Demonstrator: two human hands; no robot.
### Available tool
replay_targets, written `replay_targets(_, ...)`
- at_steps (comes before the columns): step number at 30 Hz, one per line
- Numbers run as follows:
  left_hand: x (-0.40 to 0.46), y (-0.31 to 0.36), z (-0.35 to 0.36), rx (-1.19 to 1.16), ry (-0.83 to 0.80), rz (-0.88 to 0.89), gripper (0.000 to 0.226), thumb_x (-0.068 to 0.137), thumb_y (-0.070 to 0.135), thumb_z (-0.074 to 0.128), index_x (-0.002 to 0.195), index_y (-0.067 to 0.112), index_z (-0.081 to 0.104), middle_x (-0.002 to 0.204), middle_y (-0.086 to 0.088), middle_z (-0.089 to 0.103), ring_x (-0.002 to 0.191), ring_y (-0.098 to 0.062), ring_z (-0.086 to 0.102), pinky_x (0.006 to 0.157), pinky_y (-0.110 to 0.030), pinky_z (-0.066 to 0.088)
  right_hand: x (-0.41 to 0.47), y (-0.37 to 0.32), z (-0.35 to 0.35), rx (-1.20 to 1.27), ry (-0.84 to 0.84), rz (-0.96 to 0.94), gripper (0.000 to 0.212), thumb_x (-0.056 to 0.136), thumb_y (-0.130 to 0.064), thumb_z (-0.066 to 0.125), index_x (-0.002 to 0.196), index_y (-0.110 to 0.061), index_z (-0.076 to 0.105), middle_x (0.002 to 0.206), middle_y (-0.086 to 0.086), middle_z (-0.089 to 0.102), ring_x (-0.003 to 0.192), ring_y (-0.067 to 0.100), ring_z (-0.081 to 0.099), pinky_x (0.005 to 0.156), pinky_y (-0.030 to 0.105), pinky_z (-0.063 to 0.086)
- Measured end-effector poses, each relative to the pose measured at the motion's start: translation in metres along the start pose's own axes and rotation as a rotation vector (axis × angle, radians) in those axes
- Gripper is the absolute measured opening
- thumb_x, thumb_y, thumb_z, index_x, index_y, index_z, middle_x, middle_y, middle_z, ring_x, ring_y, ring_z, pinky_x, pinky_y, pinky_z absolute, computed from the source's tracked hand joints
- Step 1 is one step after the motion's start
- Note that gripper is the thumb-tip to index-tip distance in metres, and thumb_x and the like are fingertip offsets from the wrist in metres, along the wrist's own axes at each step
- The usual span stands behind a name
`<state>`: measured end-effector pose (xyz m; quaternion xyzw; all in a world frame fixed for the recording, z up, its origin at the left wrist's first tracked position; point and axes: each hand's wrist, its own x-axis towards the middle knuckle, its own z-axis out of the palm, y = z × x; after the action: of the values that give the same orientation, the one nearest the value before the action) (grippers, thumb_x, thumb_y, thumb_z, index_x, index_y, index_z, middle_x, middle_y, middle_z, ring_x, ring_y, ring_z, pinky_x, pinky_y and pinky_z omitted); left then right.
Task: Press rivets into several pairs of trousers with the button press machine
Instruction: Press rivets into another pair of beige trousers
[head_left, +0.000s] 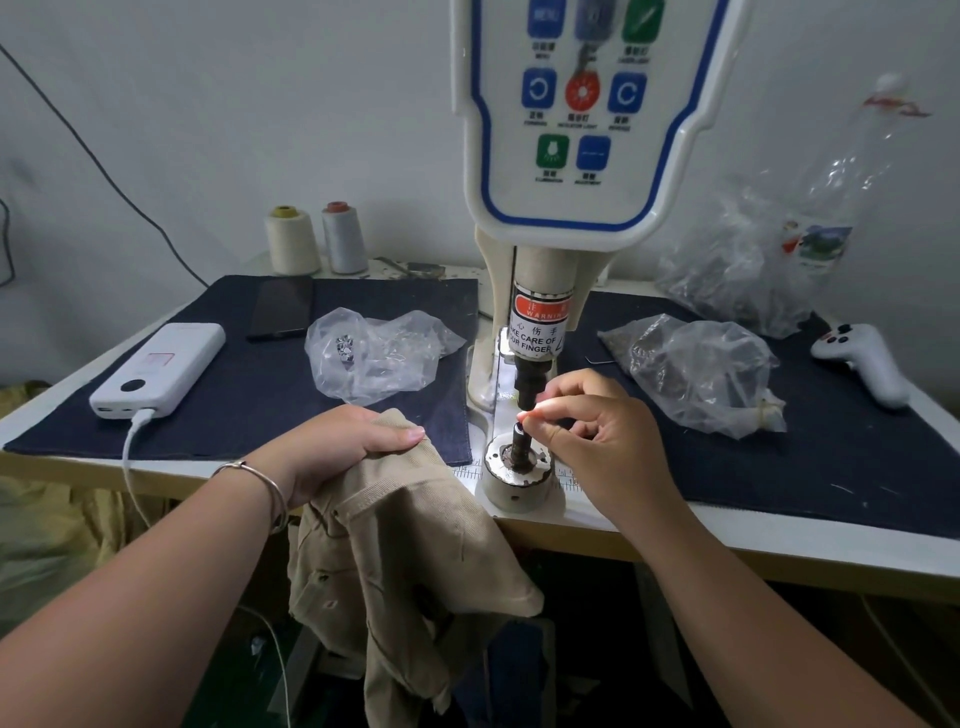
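Trousers (395, 545): beige ribbed cloth, matt. Table mats (260, 405): dark denim-like cloth, matt. Bags (696, 374): clear crinkled plastic, glossy. Press control panel (587, 119): smooth glossy white plastic. Lower die (519, 441): dark worn metal. Power bank (161, 369): smooth white plastic. Bracelet (260, 478): polished metal

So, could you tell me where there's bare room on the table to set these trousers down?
Bare mat between power bank and left bag; more mat before the right bag. Crowded around the press.
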<state>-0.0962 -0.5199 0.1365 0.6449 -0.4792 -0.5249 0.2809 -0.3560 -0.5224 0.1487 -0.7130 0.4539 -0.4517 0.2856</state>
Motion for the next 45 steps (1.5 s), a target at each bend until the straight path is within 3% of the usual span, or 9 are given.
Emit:
replay_targets(7, -0.004, 0.003, 0.001, 0.003, -0.016, -0.004, 0.027, 0.084, 0.037, 0.075, 0.094, 0.013, 0.08, 0.095, -0.012, 0.077, 0.085, -0.024, 0.075, 0.07, -0.028, 0.057, -0.015, -0.002, -0.008, -0.006, 0.117, -0.033, 0.007, 0.085, -0.012, 0.073, 0.087, -0.017, 0.077, 0.093, -0.003, 0.066, 0.082, 0.015, 0.061, 0.068, 0.024, 0.049)
replay_targets(13, -0.036, 0.011, 0.001, -0.044, -0.197, 0.061, 0.045, 0.074, 0.038, 0.084, 0.085, -0.003, 0.068, 0.079, -0.012, 0.065, 0.072, -0.02, 0.061, 0.067, -0.026, 0.05, -0.076, -0.009, -0.021, 0.019, 0.209, -0.097, 0.013, 0.084, -0.009, 0.071, 0.083, -0.021, 0.075, 0.076, -0.015, 0.068, 0.074, 0.009, 0.063, 0.066, 0.013, 0.047)
replay_targets(18, -0.077, 0.03, 0.012, -0.039, -0.474, 0.093, 0.028, 0.076, 0.032, 0.078, 0.074, 0.007, 0.067, 0.069, -0.004, 0.063, 0.06, -0.01, 0.06, 0.059, -0.02, 0.048, -0.095, -0.027, -0.017, 0.075, -0.085, -0.006, 0.03, 0.079, -0.015, 0.079, 0.098, -0.037, 0.071, 0.089, -0.015, 0.069, 0.08, 0.007, 0.065, 0.068, 0.017, 0.052)
replay_targets(22, -0.104, 0.052, 0.022, -0.071, -0.689, 0.148, 0.021, 0.088, 0.017, 0.065, 0.067, 0.016, 0.071, 0.063, 0.005, 0.065, 0.055, -0.003, 0.061, 0.054, -0.015, 0.048, -0.087, -0.034, -0.017, 0.265, -0.539, 0.098, 0.086, 0.069, -0.025, 0.087, 0.136, -0.053, 0.04, 0.134, -0.032, 0.049, 0.123, -0.006, 0.049, 0.101, 0.021, 0.044)
replay_targets(24, -0.114, 0.065, 0.027, -0.103, -0.838, 0.186, 0.016, 0.089, 0.013, 0.064, 0.077, 0.016, 0.075, 0.071, 0.007, 0.071, 0.065, -0.002, 0.067, 0.061, -0.014, 0.052, -0.082, -0.037, -0.017, 0.427, -0.727, 0.129, 0.093, 0.068, -0.014, 0.084, 0.144, -0.038, 0.037, 0.145, -0.018, 0.047, 0.137, 0.006, 0.04, 0.113, 0.038, 0.033)
replay_targets(26, -0.119, 0.074, 0.029, -0.097, -0.922, 0.218, 0.002, 0.085, 0.016, 0.074, 0.086, 0.014, 0.076, 0.08, 0.005, 0.074, 0.073, -0.004, 0.07, 0.068, -0.016, 0.055, -0.08, -0.04, -0.022, 0.585, -0.842, 0.185, 0.072, 0.067, -0.001, 0.077, 0.134, -0.012, 0.053, 0.136, 0.006, 0.059, 0.129, 0.022, 0.051, 0.109, 0.043, 0.038)
replay_targets(32, -0.114, 0.075, 0.024, -0.003, -0.851, 0.155, 0.023, 0.079, 0.002, 0.072, 0.1, 0.007, 0.074, 0.098, -0.008, 0.075, 0.091, -0.018, 0.072, 0.081, -0.028, 0.058, -0.081, -0.02, -0.052, 0.798, -0.903, 0.367, 0.032, 0.063, 0.004, 0.068, 0.094, -0.006, 0.073, 0.089, 0.007, 0.074, 0.079, 0.016, 0.071, 0.072, 0.024, 0.054)
replay_targets(39, -0.102, 0.065, 0.019, 0.086, -0.8, 0.042, 0.058, 0.068, 0.024, 0.09, 0.115, -0.002, 0.066, 0.109, -0.016, 0.073, 0.096, -0.024, 0.072, 0.086, -0.033, 0.057, -0.071, -0.015, -0.065, 0.962, -0.692, 0.48, 0.046, 0.072, 0.014, 0.06, 0.115, -0.001, 0.068, 0.111, 0.018, 0.068, 0.096, 0.023, 0.068, 0.081, 0.031, 0.056)
replay_targets(45, -0.09, 0.047, 0.025, -0.002, -0.716, 0.064, 0.02, 0.087, 0.011, 0.07, 0.106, 0.005, 0.073, 0.107, -0.016, 0.073, 0.096, -0.024, 0.072, 0.086, -0.033, 0.056, -0.058, -0.013, -0.065, 0.823, -0.623, 0.661, 0.052, 0.069, 0.002, 0.066, 0.12, 0.013, 0.06, 0.125, 0.029, 0.058, 0.102, 0.032, 0.062, 0.091, 0.035, 0.05)
